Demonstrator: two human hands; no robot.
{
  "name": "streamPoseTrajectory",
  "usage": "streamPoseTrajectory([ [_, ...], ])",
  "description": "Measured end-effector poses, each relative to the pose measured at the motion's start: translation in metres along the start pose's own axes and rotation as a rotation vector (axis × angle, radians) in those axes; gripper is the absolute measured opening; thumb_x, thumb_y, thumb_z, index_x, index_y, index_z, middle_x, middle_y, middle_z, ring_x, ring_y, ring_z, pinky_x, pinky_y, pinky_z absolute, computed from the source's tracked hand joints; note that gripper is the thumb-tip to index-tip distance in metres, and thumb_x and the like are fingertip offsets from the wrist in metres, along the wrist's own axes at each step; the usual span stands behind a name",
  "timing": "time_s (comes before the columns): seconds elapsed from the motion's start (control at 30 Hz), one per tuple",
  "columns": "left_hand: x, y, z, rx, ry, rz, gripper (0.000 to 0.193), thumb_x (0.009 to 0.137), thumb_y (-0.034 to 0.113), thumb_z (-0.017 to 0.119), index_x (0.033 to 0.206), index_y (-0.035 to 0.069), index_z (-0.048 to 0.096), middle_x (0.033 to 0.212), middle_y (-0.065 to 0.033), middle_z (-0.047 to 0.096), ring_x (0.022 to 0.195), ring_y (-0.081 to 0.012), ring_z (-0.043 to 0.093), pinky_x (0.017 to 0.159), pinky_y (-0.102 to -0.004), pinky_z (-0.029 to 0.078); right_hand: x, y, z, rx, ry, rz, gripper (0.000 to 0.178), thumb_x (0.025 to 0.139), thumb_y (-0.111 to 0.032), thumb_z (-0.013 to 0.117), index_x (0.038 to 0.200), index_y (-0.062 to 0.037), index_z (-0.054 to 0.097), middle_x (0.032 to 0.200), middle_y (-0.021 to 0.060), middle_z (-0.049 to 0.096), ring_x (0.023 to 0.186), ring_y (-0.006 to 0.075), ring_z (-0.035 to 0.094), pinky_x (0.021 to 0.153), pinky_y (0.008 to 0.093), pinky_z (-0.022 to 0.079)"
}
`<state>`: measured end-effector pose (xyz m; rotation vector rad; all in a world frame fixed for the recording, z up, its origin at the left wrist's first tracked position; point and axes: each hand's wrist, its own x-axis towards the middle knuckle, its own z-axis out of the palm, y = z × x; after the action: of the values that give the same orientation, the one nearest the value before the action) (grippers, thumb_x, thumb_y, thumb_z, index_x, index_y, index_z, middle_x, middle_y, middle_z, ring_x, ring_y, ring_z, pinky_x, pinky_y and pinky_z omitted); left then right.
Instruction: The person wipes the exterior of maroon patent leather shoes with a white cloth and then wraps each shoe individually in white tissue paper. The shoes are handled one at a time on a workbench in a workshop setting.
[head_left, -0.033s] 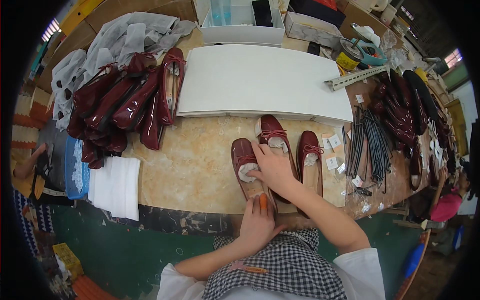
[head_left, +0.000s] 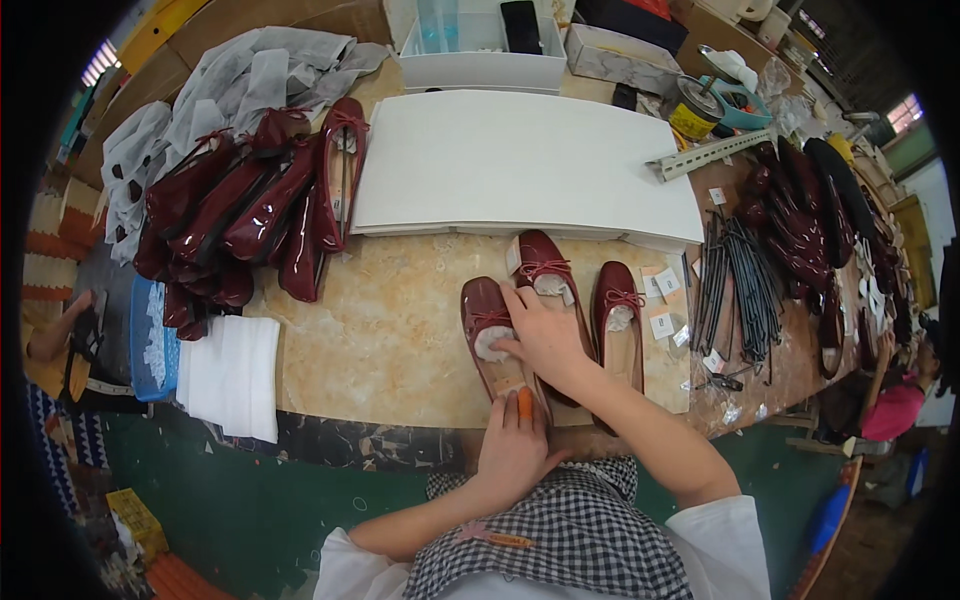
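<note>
Burgundy ballet flat at centre frame, two matching flats crowding its right, a flat white stack beyond! Toe points up-frame, long axis leaning slightly left; left hand at the heel, right hand over its side, both grips unclear.

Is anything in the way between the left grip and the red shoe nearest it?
No, nothing visible: the left grip rests at the heel end of the dark red shoe. The right grip lies over its right side, nearer the toe, not between them.
</note>
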<state>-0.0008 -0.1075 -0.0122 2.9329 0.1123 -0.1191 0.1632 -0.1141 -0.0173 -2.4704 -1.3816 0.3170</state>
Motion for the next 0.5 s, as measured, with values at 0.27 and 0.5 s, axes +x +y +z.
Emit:
streamPoseTrajectory([
  [0.27, 0.004, -0.029, -0.034, -0.221, 0.118, 0.087, 0.053, 0.077, 0.039, 0.066, 0.113, 0.001, 0.06, 0.117, -0.0132, 0.059, 0.111, -0.03, 0.052, 0.103, -0.0486, 0.032, 0.01, 0.014, -0.002, 0.127, 0.078, 0.076, 0.047, 0.073, -0.022, 0.072, 0.114, -0.0069, 0.054, 0.104, 0.0144, 0.06, 0.085, 0.0325, 0.064, 0.068, 0.0431, 0.052],
  [0.5, 0.025, -0.036, 0.02, -1.591, 0.445, -0.384, 0.047, 0.091, 0.037, 0.043, 0.121, 0.0, 0.048, 0.105, -0.0149, 0.062, 0.088, -0.0263, 0.062, 0.078, -0.0385, 0.051, -0.026, 0.011, -0.065, 0.681, 0.418, 0.053, 0.058, 0.076, -0.015, 0.065, 0.129, 0.0003, 0.045, 0.106, 0.0183, 0.056, 0.088, 0.0317, 0.059, 0.076, 0.038, 0.047],
])
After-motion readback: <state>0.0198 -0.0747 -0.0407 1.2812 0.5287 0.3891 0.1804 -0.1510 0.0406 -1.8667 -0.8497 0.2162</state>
